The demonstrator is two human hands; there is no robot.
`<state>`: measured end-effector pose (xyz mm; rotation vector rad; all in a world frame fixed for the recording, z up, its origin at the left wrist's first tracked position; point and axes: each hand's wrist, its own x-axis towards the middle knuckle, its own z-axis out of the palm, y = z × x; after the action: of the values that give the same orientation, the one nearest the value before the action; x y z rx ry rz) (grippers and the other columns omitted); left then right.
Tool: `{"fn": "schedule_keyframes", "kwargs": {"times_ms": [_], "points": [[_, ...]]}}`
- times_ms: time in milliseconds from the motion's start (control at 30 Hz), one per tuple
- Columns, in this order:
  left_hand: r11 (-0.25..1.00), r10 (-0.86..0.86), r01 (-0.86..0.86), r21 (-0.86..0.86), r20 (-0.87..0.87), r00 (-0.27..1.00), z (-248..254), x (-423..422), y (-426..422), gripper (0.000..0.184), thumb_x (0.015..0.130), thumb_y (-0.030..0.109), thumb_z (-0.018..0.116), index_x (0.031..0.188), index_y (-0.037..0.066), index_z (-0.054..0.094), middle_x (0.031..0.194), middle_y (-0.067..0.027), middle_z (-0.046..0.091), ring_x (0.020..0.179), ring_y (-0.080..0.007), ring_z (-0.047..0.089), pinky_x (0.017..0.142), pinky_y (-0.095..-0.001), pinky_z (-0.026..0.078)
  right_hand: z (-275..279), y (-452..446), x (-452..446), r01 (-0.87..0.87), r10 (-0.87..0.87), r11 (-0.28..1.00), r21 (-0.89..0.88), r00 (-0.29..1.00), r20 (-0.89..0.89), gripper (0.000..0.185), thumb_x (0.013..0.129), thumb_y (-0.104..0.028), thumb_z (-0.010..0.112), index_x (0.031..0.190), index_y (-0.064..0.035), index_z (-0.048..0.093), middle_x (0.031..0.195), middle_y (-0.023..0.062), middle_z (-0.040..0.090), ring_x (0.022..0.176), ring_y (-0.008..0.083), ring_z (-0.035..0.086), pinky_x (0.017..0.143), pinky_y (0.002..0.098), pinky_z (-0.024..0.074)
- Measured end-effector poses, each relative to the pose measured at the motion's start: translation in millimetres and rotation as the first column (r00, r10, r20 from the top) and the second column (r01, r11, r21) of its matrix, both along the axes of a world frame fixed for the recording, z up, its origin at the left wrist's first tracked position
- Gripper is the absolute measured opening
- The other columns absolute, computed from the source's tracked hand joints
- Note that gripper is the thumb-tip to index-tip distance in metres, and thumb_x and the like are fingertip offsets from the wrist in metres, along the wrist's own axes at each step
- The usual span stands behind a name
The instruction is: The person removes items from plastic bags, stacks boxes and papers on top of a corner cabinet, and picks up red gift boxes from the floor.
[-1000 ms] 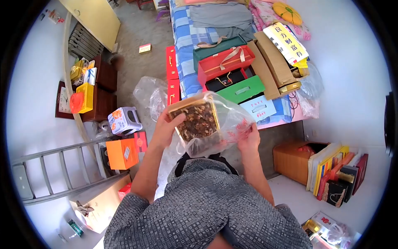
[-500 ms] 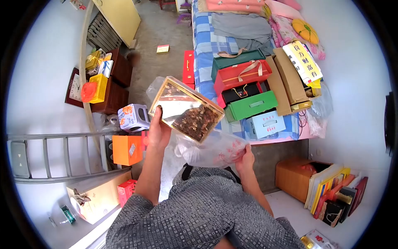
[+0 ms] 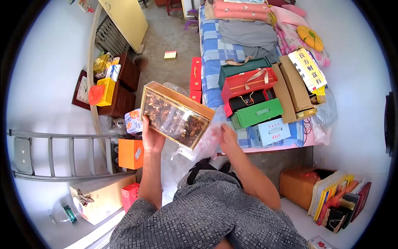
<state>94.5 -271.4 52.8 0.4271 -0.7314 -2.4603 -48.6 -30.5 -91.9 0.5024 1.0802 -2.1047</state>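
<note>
Box-and-bag handling is the step in hand, as we judge it. We see the left hand closed on the lower left corner of a gold-trimmed box, thumb up its side, clear window facing us, dark brown pieces inside. Box hangs tilted in the air over the floor, just beside the bed. Right hand is curled shut on a thin plastic bag, bunched at the box's lower right end; fingertips partly hidden, and we can't tell if the bag goes around that end or only sits behind it. On the bed, near the right hand: green box, light blue box. Next move, we reckon, calls for a firm left hold, box kept level, and a light pull on the bag so it doesn't snag or tear
</note>
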Motion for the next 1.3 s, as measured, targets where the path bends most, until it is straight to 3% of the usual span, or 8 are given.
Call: {"fn": "schedule_keyframes", "kwargs": {"times_ms": [200, 267, 300, 400, 500, 633, 1067, 1300], "points": [[1.0, -0.002, 0.002, 0.001, -0.026, 1.0, 4.1, 6.4, -0.5, 0.063, 0.101, 0.05, 0.057, 0.15, 0.012, 0.043, 0.148, -0.0048, 0.051, 0.133, -0.0243, 0.05, 0.115, -0.0452, 0.037, 163.0, -77.7, -42.7, -0.404, 0.339, 0.89, -0.212, 0.897, -0.284, 0.042, 0.101, -0.028, 0.06, 0.129, 0.0032, 0.054, 0.12, 0.0129, 0.066, 0.112, 0.0242, 0.065, 0.095, 0.0333, 0.052], [0.999, 0.028, -0.028, 0.024, 0.008, 1.0, 4.2, 8.8, -0.1, 0.064, 0.1, 0.05, 0.057, 0.15, 0.012, 0.043, 0.148, -0.005, 0.052, 0.133, -0.0248, 0.05, 0.114, -0.0452, 0.038, 165.3, -89.6, -54.3, -0.361, 0.551, 0.834, 0.417, 0.568, -0.611, 0.062, 0.098, -0.033, 0.065, 0.145, 0.0026, 0.044, 0.13, 0.0157, 0.063, 0.117, 0.0236, 0.063, 0.097, 0.0319, 0.0504], [0.999, 0.032, -0.033, 0.028, 0.01, 0.999, 1.9, 9.7, -0.4, 0.064, 0.1, 0.05, 0.057, 0.15, 0.012, 0.043, 0.148, -0.005, 0.052, 0.133, -0.0248, 0.05, 0.114, -0.0452, 0.038, 165.0, -90.0, -59.2, -0.316, 0.6, 0.793, 0.52, 0.549, -0.582, 0.072, 0.096, -0.035, 0.068, 0.153, -0.0013, 0.038, 0.138, 0.0167, 0.06, 0.122, 0.0218, 0.061, 0.098, 0.0314, 0.0493], [0.996, 0.058, -0.059, 0.065, 0.011, 0.998, -9.1, 9.0, -2.3, 0.064, 0.101, 0.051, 0.056, 0.15, 0.012, 0.043, 0.148, -0.0054, 0.051, 0.133, -0.0249, 0.05, 0.114, -0.0452, 0.039, 204.1, -60.7, -51.5, -0.436, 0.548, 0.836, 0.332, 0.654, -0.522, 0.063, 0.1, -0.03, 0.065, 0.15, 0.0018, 0.041, 0.136, 0.0144, 0.06, 0.12, 0.0185, 0.061, 0.097, 0.0294, 0.049], [0.994, 0.016, -0.019, 0.11, 0.022, 1.0, -16.4, 5.0, -1.5, 0.064, 0.101, 0.053, 0.053, 0.15, 0.012, 0.043, 0.149, -0.0068, 0.051, 0.134, -0.0275, 0.05, 0.116, -0.0482, 0.038, 198.9, -34.1, -30.1, -0.584, 0.634, 0.754, 0.301, 0.527, -0.566, 0.06, 0.096, -0.023, 0.069, 0.147, -0.0001, 0.047, 0.129, 0.0136, 0.064, 0.116, 0.017, 0.061, 0.096, 0.0311, 0.0493], [0.992, -0.057, 0.051, 0.12, 0.045, 0.997, -11.5, -11.8, 10.8, 0.062, 0.102, 0.053, 0.051, 0.147, 0.011, 0.046, 0.144, -0.0077, 0.055, 0.13, -0.027, 0.054, 0.112, -0.0468, 0.042, 206.2, -21.3, 0.8, -0.593, 0.612, 0.772, 0.228, 0.599, -0.516, 0.061, 0.095, -0.018, 0.069, 0.147, 0.0009, 0.045, 0.128, 0.0138, 0.064, 0.115, 0.017, 0.061, 0.097, 0.0311, 0.0492], [0.964, -0.218, 0.188, 0.188, 0.156, 0.963, -3.8, -43.6, 41.1, 0.072, 0.097, 0.066, 0.049, 0.143, 0.011, 0.052, 0.138, -0.0086, 0.06, 0.127, -0.0279, 0.057, 0.109, -0.0465, 0.044, 196.7, 5.6, 32.4, -0.232, 0.474, 0.88, 0.413, 0.431, -0.768, 0.078, 0.088, -0.019, 0.075, 0.152, 0.0026, 0.036, 0.143, 0.0237, 0.054, 0.128, 0.0264, 0.058, 0.105, 0.0349, 0.0458], [0.959, -0.25, 0.212, 0.186, 0.217, 0.944, 19.1, -46.3, 43.2, 0.068, 0.101, 0.062, 0.045, 0.142, 0.008, 0.053, 0.136, -0.0107, 0.062, 0.124, -0.0279, 0.059, 0.108, -0.0459, 0.045, 198.5, 17.1, 25.9, -0.315, 0.418, 0.907, 0.278, 0.606, -0.677, 0.069, 0.095, -0.014, 0.068, 0.154, 0.0009, 0.035, 0.14, 0.0158, 0.057, 0.122, 0.0191, 0.059, 0.102, 0.0308, 0.0468]]}}
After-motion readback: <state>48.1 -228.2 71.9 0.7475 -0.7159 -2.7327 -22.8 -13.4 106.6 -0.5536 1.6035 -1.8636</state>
